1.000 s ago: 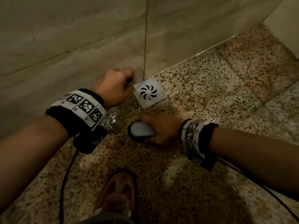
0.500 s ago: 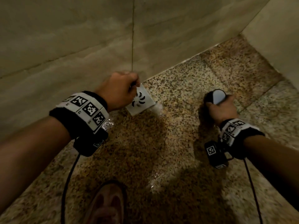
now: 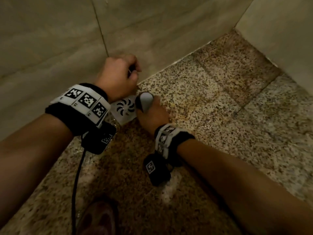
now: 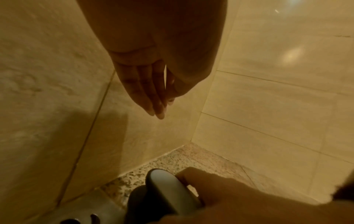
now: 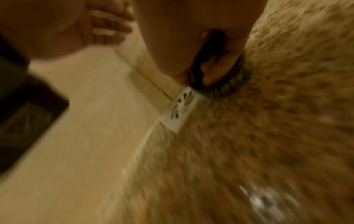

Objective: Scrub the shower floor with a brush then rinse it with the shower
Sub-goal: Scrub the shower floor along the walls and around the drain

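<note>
My right hand (image 3: 149, 112) grips a scrub brush (image 3: 144, 100) with a grey top and a black base. The brush presses on the speckled shower floor (image 3: 211, 116) at the right edge of the white square drain cover (image 3: 124, 110). In the left wrist view the brush (image 4: 168, 192) sits low in the picture, under my right hand's fingers (image 4: 220, 197). The right wrist view is blurred and shows the dark brush (image 5: 199, 75) touching the drain cover (image 5: 180, 112). My left hand (image 3: 118, 77) hovers by the wall above the drain with loosely bent fingers (image 4: 151, 94), holding nothing.
Beige tiled walls (image 3: 50, 48) close the left and back sides and meet in a corner at the upper right (image 3: 237, 29). A brown shoe (image 3: 98, 217) stands at the bottom edge. A black cable (image 3: 76, 184) hangs from my left wrist. Wet patches (image 3: 167, 189) shine on the floor.
The right hand swept the brush from below the drain out to the right, then back against the drain's right edge. The left hand stayed by the wall.
</note>
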### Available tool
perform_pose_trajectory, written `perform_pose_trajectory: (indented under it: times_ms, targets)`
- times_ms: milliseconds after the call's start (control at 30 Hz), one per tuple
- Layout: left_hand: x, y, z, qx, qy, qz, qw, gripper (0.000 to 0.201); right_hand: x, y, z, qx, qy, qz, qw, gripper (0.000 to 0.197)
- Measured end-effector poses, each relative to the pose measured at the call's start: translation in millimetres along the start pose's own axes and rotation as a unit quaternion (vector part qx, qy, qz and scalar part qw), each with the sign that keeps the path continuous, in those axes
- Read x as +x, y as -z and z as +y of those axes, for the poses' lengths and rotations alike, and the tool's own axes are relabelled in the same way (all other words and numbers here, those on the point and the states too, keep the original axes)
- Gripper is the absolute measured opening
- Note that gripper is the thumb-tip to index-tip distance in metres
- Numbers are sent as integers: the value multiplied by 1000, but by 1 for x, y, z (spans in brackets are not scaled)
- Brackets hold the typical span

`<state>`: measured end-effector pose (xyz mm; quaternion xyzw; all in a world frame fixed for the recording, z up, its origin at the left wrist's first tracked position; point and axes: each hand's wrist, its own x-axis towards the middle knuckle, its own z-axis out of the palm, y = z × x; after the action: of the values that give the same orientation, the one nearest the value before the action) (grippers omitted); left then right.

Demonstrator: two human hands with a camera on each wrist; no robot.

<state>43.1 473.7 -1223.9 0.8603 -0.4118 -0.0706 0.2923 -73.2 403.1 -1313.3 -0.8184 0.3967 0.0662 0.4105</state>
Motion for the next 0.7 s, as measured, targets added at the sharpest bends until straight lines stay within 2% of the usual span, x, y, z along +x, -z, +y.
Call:
perform_pose_trajectory:
  times_ms: [67,133,200,300,367,467,533,600,633,700]
  targets:
    - [-8,3,-3,-3,3,4,1000,15,4,20,5,117,-56,2,992,73]
    - [-15,7,-8,10,-1,3,1000,15,3,46,16,189,-107,58,974,69]
    - [-23,11,-15,22,-4,-1,1000,16,-1,67,29,107,-136,105,979,75]
    - [-29,15,-19,31,-4,-12,999,16,-15,71,36,-42,-158,99,981,94]
    - [-32,19,-18,39,-1,-15,999,16,-27,48,22,-65,-125,72,987,92]
    - [-41,27,-21,53,19,-24,998,17,-23,5,-13,-24,-75,47,996,86]
    - [-50,36,-25,62,41,-24,997,17,-14,-15,-37,3,-62,-1,998,90]
    - [-58,44,-27,77,51,-25,995,18,-11,-27,-50,45,-28,-26,998,85]
    - [-60,48,-27,84,49,-28,995,19,-16,-30,-53,67,-1,-26,997,81]
    - [-71,60,-31,96,49,-30,994,19,-35,-47,-57,57,105,-41,992,69]
